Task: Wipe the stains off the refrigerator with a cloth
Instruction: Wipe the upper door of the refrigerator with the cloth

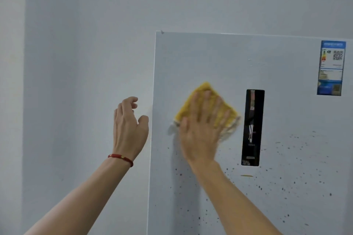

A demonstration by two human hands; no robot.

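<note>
The white refrigerator door (219, 59) fills the right half of the view. Small dark stains (298, 170) speckle its lower part, with a short yellow streak (246, 175) under the black panel. My right hand (202, 129) lies flat with straight fingers on a yellow cloth (200, 91), pressing it against the door left of the panel. A white edge of the cloth shows below the palm. My left hand (129, 126), with a red bracelet on the wrist, hovers by the door's left edge with loosely curled fingers, holding nothing.
A tall black display panel (253, 128) is set into the door right of the cloth. A blue energy label (330, 67) sticks near the top right corner. A pale wall (76, 63) lies left of and above the refrigerator.
</note>
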